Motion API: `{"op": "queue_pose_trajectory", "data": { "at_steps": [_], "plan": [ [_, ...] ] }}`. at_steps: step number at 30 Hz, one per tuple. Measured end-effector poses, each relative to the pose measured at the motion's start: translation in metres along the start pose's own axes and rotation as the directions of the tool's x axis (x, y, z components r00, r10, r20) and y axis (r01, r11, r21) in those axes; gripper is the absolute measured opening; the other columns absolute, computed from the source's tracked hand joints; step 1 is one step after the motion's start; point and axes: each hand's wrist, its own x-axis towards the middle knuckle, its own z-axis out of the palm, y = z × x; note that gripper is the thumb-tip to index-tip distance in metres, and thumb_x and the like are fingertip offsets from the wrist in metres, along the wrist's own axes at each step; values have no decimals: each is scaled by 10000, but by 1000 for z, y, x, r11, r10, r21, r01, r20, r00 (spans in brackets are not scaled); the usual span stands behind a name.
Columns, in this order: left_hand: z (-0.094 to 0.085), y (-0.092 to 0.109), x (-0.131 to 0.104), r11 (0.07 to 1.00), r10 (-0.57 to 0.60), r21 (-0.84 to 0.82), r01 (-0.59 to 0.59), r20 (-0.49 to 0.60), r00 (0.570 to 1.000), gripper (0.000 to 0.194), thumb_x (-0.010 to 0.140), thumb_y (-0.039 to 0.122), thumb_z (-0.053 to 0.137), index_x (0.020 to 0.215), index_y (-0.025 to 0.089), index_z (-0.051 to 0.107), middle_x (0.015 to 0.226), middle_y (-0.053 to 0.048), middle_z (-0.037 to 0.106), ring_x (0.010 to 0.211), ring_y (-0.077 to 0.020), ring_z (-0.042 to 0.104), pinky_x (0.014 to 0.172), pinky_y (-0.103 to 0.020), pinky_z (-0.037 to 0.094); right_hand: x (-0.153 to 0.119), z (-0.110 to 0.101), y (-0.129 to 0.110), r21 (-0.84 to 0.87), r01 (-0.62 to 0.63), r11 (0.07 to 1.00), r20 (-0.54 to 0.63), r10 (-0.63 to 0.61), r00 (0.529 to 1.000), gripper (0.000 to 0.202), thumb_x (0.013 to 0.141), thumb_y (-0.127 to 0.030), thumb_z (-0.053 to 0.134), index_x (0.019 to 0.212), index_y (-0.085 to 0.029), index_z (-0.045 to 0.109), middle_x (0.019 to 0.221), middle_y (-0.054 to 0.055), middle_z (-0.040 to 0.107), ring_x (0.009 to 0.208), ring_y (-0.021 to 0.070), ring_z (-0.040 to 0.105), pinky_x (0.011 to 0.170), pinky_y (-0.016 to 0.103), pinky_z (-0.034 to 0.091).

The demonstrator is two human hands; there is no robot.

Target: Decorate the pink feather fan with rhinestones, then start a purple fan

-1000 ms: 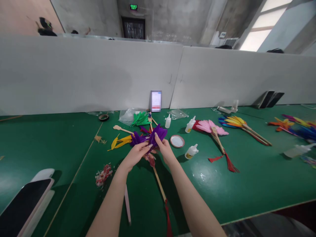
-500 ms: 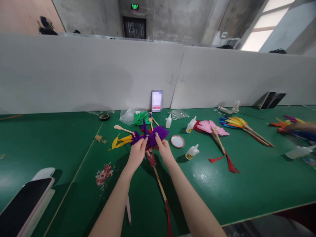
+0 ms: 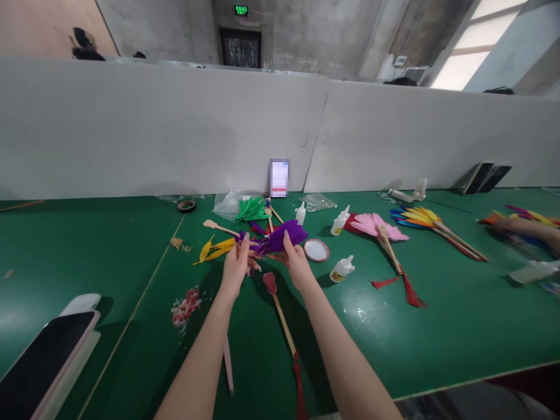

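Note:
My right hand (image 3: 295, 259) pinches a bunch of purple feathers (image 3: 284, 236) between thumb and fingers. Beside it on the left, my left hand (image 3: 240, 259) is closed at the quill side of the bunch, with bits of purple showing at its fingers. Just below both hands, a wooden stick with a red rounded head (image 3: 270, 283) and a red tassel lies on the green table (image 3: 376, 356). Yellow feathers (image 3: 219, 249) lie left of my left hand. Green feathers (image 3: 252, 209) rest behind the hands, near a white-lidded dish (image 3: 316, 250).
Three glue bottles (image 3: 342, 269) stand right of the hands. Farther right lie a pink feather fan (image 3: 371, 224) and a multicoloured one (image 3: 420, 217). Another person's hand (image 3: 525, 228) is at the right edge. Red-white scraps (image 3: 186, 307), tape (image 3: 186, 206) and a large phone (image 3: 48, 356) are at left.
My hands have moved apart a little. The purple bunch has shifted right with my right hand, and the red stick head is now uncovered. The other person's hand has moved left.

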Motion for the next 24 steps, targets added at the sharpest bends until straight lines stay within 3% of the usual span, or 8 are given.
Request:
{"op": "queue_pose_trajectory", "data": {
  "at_steps": [3, 8, 10, 13, 15, 18, 20, 24],
  "plan": [
    [4, 2, -2, 1000, -9, -9, 10, 37, 999, 412, 712, 532, 595, 815, 134, 564, 478, 21, 548, 410, -119, 534, 350, -184, 293, -1, 2, -1, 0, -3, 1000, 18, 3, 1000, 402, 699, -547, 633, 839, -177, 704, 750, 24, 686, 756, 199, 643, 691, 323, 541],
    [-12, 5, 5, 993, 32, -108, -54, -199, 980, 394, 773, 502, 500, 847, 122, 572, 575, -21, 604, 444, -111, 537, 380, -186, 309, -2, 1, -9, 68, 18, 998, 16, -19, 1000, 491, 719, -651, 538, 830, -197, 687, 840, 47, 701, 831, 209, 646, 704, 320, 530],
    [-19, 4, 8, 997, 79, 9, -80, -248, 965, 376, 792, 480, 474, 906, 134, 569, 518, 13, 554, 379, -96, 464, 377, -194, 298, -1, -1, -11, 77, 8, 997, 24, -10, 1000, 489, 708, -660, 544, 793, -199, 684, 813, 53, 704, 806, 210, 650, 691, 319, 526],
    [-21, -4, 10, 920, 224, 360, -157, -152, 963, 412, 788, 460, 511, 1056, 152, 560, 603, -8, 587, 477, -138, 527, 505, -255, 426, -1, -3, -9, 53, -16, 998, 8, 16, 1000, 398, 671, -571, 653, 776, -189, 680, 751, 31, 702, 692, 173, 645, 618, 275, 512],
    [-17, -9, 8, 800, 345, 543, -254, -70, 936, 491, 775, 426, 549, 1177, 145, 518, 881, -106, 637, 776, -227, 612, 714, -350, 476, -1, -4, -5, 33, -16, 999, -14, 17, 1000, 362, 649, -513, 702, 796, -183, 678, 739, 15, 699, 627, 140, 627, 572, 242, 499],
    [-11, -9, 5, 637, 540, 667, -387, -28, 841, 490, 790, 365, 545, 1221, 134, 512, 1250, -192, 488, 1192, -313, 428, 996, -462, 317, 0, -4, -3, 3, -4, 1000, -48, 4, 999, 351, 632, -467, 732, 806, -167, 678, 716, 15, 696, 586, 127, 614, 557, 241, 510],
    [-8, -4, 2, 658, 553, 606, -448, 15, 833, 383, 830, 363, 486, 1143, 163, 578, 1243, -155, 514, 1212, -285, 413, 1026, -431, 287, 1, -4, -3, -14, 4, 1000, -61, -5, 998, 352, 627, -459, 736, 805, -159, 681, 713, 21, 697, 601, 140, 625, 574, 260, 525],
    [-4, 7, -3, 866, 280, 365, -343, 215, 936, 329, 828, 432, 461, 805, 182, 674, 794, -39, 667, 790, -211, 592, 746, -297, 444, 0, -6, -6, -38, 32, 999, -54, -34, 998, 352, 630, -459, 728, 812, -160, 694, 751, 25, 705, 650, 147, 630, 575, 249, 518]
  ]
}}
